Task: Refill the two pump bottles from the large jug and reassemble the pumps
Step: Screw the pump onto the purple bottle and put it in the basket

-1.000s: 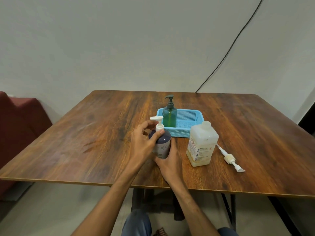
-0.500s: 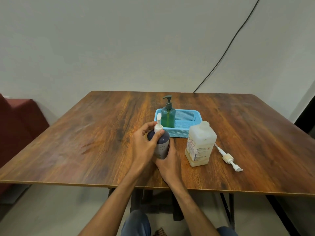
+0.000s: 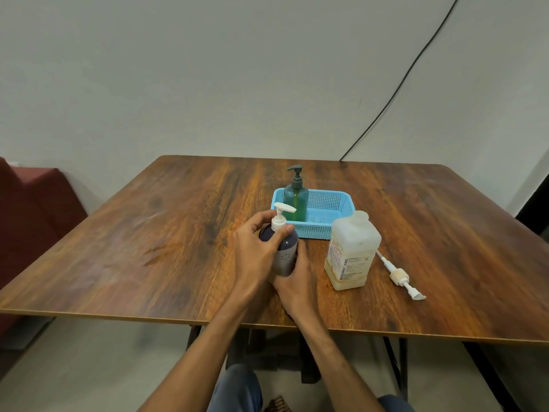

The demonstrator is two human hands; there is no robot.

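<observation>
Wooden table [image 3: 148, 233], plain wall behind. Dark pump bottle [image 3: 286, 248]: upright near the front edge, beside the jug [image 3: 352, 251]. Right hand [image 3: 297, 281] wraps its base. Left hand [image 3: 255, 254] pinches the white pump [image 3: 279, 217] collar, seemingly screwing it. Advice: brace base, turn collar square, avoid cross-threading.

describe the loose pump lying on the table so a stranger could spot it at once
On the wooden table, find the pale jug standing near the front edge. Just right of it, flat on the wood, lies the loose pump: a white head with a long thin tube. Unlike the pumps on the dark bottle and green bottle, it is screwed to nothing.
</observation>
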